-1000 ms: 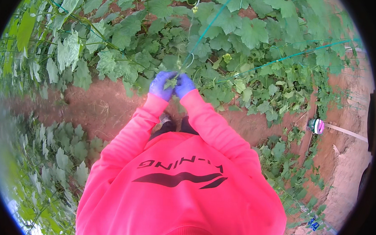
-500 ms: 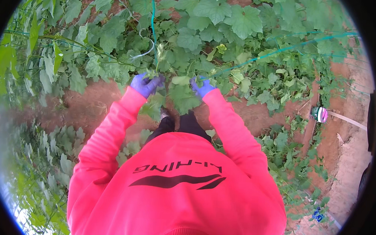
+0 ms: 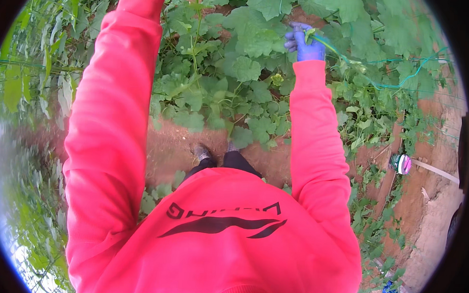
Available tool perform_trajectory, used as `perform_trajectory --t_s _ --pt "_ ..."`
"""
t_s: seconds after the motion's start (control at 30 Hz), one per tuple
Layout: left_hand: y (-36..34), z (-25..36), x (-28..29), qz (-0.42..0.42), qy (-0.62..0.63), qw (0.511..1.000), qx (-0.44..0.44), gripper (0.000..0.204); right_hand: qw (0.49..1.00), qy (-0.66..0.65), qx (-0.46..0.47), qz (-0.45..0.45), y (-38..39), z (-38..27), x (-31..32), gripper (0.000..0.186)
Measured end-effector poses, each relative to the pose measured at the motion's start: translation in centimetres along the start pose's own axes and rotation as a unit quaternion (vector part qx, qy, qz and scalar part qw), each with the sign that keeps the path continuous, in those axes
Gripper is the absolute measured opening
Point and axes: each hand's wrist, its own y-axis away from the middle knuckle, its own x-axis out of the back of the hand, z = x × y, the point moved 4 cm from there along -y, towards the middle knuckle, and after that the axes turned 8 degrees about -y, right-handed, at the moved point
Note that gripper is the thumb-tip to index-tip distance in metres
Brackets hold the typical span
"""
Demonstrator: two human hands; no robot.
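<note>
My right hand, in a purple glove, is closed round a green vine stem among the leaves at the upper right. The stem slants down to the right from my fingers. Beyond it a thin teal twine runs on toward the right edge. My left arm, in a pink sleeve, reaches up past the top edge, so the left hand is out of the picture. Close to that sleeve a thin upright vine stands. Broad green leaves fill the space between my arms.
My feet stand on brown soil between rows of plants. On the right a small dark and pink container lies near a pale strip. Foliage crowds the left side.
My left arm has stretched forward, taking its hand out of view. My right hand has moved forward and to the right, and a stem now shows in it.
</note>
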Motion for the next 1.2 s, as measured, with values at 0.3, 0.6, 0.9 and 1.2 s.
perform_trajectory --t_s 0.3,0.6,0.9,1.2 --pt "16.3 -17.8 -5.1 -0.037 -0.218 0.952 0.213 0.042 0.959 0.053 -0.274 -0.040 7.7 18.3 0.9 0.029" --pt "34.9 -16.7 2.0 0.035 -0.036 0.915 0.400 0.026 0.962 0.106 -0.243 -0.071 12.7 17.8 0.0 0.032" --pt "24.2 -6.0 19.2 0.209 0.045 0.956 0.199 0.027 0.841 0.076 -0.442 -0.304 28.4 14.4 -15.2 0.017" --pt "17.7 -8.5 17.7 -0.081 -0.106 0.965 0.227 0.020 0.969 -0.111 -0.185 -0.120 18.6 6.6 -42.2 0.027"
